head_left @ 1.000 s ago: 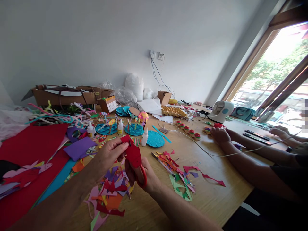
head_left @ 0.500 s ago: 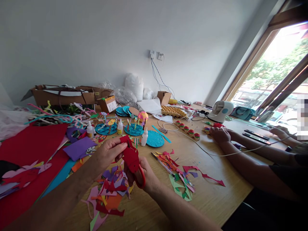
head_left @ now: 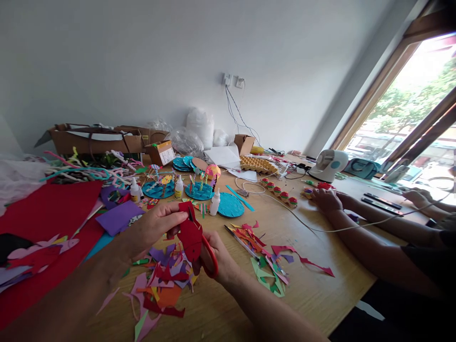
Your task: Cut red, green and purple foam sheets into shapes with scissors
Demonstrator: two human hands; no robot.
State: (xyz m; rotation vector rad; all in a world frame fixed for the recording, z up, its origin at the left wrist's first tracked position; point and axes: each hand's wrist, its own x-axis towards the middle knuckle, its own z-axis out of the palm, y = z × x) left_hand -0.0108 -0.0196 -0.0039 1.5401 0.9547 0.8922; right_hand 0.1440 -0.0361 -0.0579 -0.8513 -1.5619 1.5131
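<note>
My left hand [head_left: 158,225] pinches a piece of red paper [head_left: 190,237] by its upper end, above the table. The paper is partly cut into a rounded shape with small dark marks. In my right hand [head_left: 219,256] is a pair of red-handled scissors [head_left: 210,259]; the fingers are wrapped through the handles, and the blades are mostly hidden behind and against the paper. Below both hands lies a heap of colourful paper scraps [head_left: 166,289]. Another pile of scraps [head_left: 269,270] lies to the right, with a pen-like dark stick [head_left: 235,236] beside it.
White glue bottles [head_left: 214,203] stand near blue discs [head_left: 231,205] with small decorations. Red sheets [head_left: 50,209] and purple paper [head_left: 119,218] lie left. Another person's hands [head_left: 326,199] work at the right, near a white fan [head_left: 327,165]. A white cable [head_left: 299,218] crosses the table.
The red paper has turned slightly between my hands, and the scissors' handle has shifted a little right. The view has moved slightly.
</note>
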